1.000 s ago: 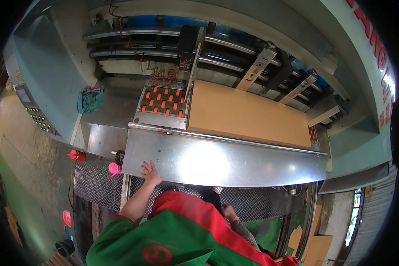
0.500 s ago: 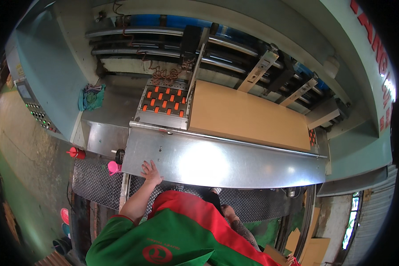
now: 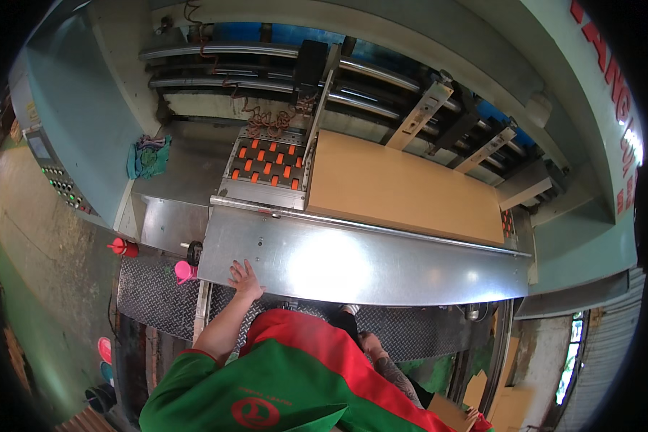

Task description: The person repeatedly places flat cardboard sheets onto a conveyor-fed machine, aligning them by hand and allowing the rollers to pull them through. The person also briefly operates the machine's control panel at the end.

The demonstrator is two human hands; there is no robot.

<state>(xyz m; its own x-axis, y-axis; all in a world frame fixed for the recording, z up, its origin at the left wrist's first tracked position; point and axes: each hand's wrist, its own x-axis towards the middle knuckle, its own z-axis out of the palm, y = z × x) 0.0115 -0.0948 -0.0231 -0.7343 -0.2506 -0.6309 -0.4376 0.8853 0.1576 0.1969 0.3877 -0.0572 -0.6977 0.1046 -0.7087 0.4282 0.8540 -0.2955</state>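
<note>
My left hand (image 3: 245, 281) lies flat with fingers spread on the near edge of a shiny metal table (image 3: 410, 277), close to its left end. It holds nothing. Low beside my body, in front of dark trousers, hangs my right hand (image 3: 369, 344); its fingers are mostly hidden. Beyond the table, a flat stack of brown cardboard sheets (image 3: 403, 187) rests in the machine, apart from both hands. A metal side plate (image 3: 324, 93) stands at its left end, next to a bed of orange rollers (image 3: 268, 164).
A pink cup-like item (image 3: 186, 271) and a red container (image 3: 124, 248) are left of the table. A control panel (image 3: 61, 183) stands far left; a cloth (image 3: 149, 157) lies near it. At lower right, another person's hand (image 3: 471, 416) is by a cardboard piece (image 3: 450, 414).
The other person's hand and the cardboard piece at the lower right have shifted slightly. Both my hands and the cardboard stack have stayed in place.
</note>
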